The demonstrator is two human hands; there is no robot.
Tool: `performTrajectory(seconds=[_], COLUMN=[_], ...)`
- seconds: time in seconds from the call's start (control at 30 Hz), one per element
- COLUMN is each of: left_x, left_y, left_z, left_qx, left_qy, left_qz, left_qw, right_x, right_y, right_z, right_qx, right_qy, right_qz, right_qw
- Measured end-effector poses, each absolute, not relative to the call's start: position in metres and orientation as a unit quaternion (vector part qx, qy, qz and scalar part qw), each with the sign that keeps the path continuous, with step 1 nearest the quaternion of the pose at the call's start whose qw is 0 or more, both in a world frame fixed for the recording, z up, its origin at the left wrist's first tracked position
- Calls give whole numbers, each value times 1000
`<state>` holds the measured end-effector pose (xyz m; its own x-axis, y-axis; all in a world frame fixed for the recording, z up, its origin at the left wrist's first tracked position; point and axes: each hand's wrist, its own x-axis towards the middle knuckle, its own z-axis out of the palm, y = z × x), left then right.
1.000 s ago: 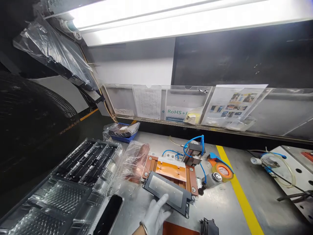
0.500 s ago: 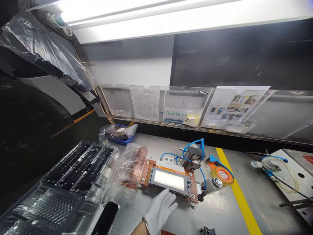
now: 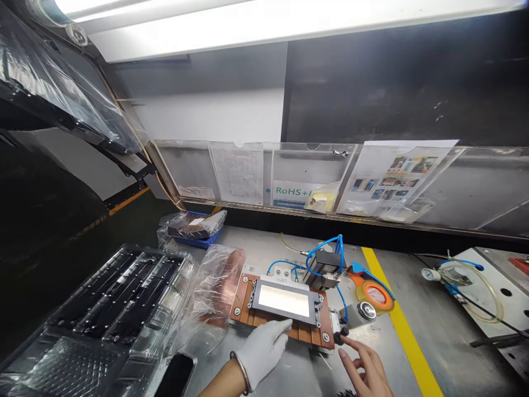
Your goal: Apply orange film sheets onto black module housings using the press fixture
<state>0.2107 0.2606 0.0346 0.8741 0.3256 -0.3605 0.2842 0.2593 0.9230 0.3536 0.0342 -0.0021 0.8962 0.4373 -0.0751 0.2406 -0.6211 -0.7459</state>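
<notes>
A dark rectangular frame with a bright white panel (image 3: 283,300) sits on a copper-brown fixture (image 3: 238,300), toward its back side. My left hand (image 3: 264,353), in a white glove, has its fingertips at the fixture's front edge, just below the frame. My bare right hand (image 3: 366,366) has its index finger stretched to a black knob (image 3: 340,335) at the fixture's right corner, thumb apart; nothing shows in it. A black pneumatic block (image 3: 326,264) with blue hoses stands behind the fixture.
To the left lie a clear tray of black parts (image 3: 136,292), a black phone (image 3: 177,376) and a plastic-wrapped copper roll (image 3: 225,286). An orange tape dispenser (image 3: 374,295), a silver-topped container (image 3: 366,310) and a white control box (image 3: 491,298) are on the right.
My right hand has come into view at the black knob. The dark frame has shifted back on the fixture, baring its grooved front. My left hand's fingers are closer together. The view has shifted slightly.
</notes>
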Motion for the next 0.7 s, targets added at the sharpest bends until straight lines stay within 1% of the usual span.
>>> performTrajectory(seconds=[0.03,0.1,0.13,0.17,0.2,0.3,0.37,0.5,0.63,0.7], left_x=[215,226,231,236,240,247,248,242,220,206], left_y=[262,264,264,263,263,260,259,265,285,300], left_z=[39,41,38,32,25,1,-7,0,11,12], left_qx=[688,838,890,919,931,942,945,952,940,910], left_qy=[216,157,136,126,125,135,137,128,237,310], left_qz=[25,23,9,-7,-20,-12,-6,-20,-13,11], left_qw=[692,522,436,373,342,307,296,275,244,275], right_x=[364,382,389,394,398,401,400,398,393,390], right_y=[37,42,43,45,46,49,50,49,43,44], right_z=[-4,-8,-9,-10,-10,-8,-4,6,11,12], right_qx=[-901,-906,-904,-901,-898,-890,-889,-894,-902,-900], right_qy=[-237,-300,-321,-336,-346,-375,-382,-373,-334,-311], right_qz=[107,88,85,85,88,103,115,133,158,179], right_qw=[347,284,268,261,258,238,225,209,223,248])
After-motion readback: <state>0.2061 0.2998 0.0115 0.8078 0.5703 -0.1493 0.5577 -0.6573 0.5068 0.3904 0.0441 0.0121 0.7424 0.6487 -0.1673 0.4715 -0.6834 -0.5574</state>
